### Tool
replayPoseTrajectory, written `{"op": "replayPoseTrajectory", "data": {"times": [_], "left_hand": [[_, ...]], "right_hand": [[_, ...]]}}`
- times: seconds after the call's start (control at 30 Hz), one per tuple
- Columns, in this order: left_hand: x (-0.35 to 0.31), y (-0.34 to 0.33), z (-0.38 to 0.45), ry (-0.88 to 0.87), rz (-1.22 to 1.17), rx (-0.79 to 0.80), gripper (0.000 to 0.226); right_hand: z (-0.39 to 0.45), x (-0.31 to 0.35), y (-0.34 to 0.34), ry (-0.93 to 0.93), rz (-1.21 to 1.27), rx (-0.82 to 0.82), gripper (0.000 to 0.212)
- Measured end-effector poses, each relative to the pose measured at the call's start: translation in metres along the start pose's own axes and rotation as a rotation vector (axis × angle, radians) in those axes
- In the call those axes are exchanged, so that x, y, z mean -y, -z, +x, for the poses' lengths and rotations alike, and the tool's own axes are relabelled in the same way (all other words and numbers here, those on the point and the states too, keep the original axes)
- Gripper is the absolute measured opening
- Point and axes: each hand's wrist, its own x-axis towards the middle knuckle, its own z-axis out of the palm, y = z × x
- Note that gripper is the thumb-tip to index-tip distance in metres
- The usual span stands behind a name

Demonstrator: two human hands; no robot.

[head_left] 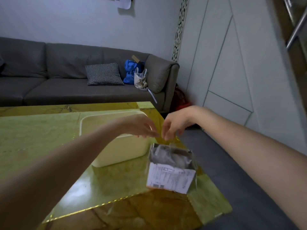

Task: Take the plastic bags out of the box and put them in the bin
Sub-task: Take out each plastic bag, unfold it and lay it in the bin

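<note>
A small open box (pixel 171 180) with a printed white label stands near the table's right edge. Crumpled grey plastic bags (pixel 167 156) fill it, and one thin tip of plastic sticks up at the back. A cream rectangular bin (pixel 126 151) sits just left of the box, its inside mostly hidden by my left forearm. My left hand (pixel 141 127) hovers over the bin's right rim with relaxed, extended fingers, holding nothing. My right hand (pixel 174 125) hangs just above the box with fingers drooping toward the plastic tip. I see no firm grip on it.
The yellow-green glossy table (pixel 49 138) ends close to the box on the right, with dark floor (pixel 240 180) beyond. A grey sofa (pixel 66 77) with a checked cushion and bags stands behind the table. White wall panels are on the right.
</note>
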Motion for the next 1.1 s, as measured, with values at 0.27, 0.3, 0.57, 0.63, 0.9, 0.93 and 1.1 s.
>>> {"op": "replayPoseTrajectory", "data": {"times": [0.27,0.3,0.57,0.63,0.9,0.93,1.1], "left_hand": [[-0.030,-0.058,0.004,0.013,0.462,-0.065,0.037],[-0.029,-0.060,0.005,0.026,0.468,-0.084,0.040],[-0.025,-0.058,0.000,0.064,0.371,-0.046,0.035],[-0.028,-0.054,-0.004,0.031,0.408,-0.013,0.030],[-0.029,-0.006,-0.014,-0.038,0.163,-0.334,0.021],[-0.028,-0.002,-0.014,-0.023,0.119,-0.364,0.021],[-0.021,-0.001,-0.012,0.136,-0.277,-0.498,0.023]], "right_hand": [[-0.010,-0.020,-0.053,0.053,-0.161,-0.391,0.016],[-0.013,-0.021,-0.050,0.070,-0.131,-0.448,0.014],[-0.043,-0.024,-0.019,0.116,-0.037,-0.465,0.029],[-0.035,-0.026,-0.038,0.058,-0.186,-0.273,0.050],[-0.015,-0.037,-0.066,0.042,-0.003,-0.443,0.027],[-0.018,-0.038,-0.061,0.058,0.112,-0.466,0.021],[-0.033,-0.034,-0.045,0.256,0.933,-0.391,0.043]]}}
